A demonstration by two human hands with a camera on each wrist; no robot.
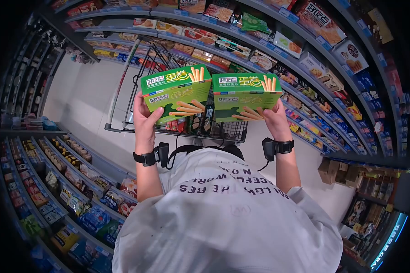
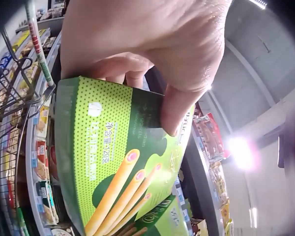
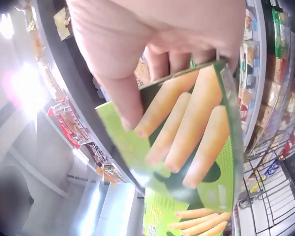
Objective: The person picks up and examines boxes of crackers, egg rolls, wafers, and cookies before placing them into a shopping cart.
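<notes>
boxes (image 1: 176, 93) edge to edge over cart (image 1: 223, 129)

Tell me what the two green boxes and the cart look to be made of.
Left box in the left hand and right box in the right hand: likely thin printed cardboard with a slight gloss, judging by sharp folded edges and flat panels. Cart: dark wire mesh, probably coated metal; its handle looks pale, material unclear.
</notes>
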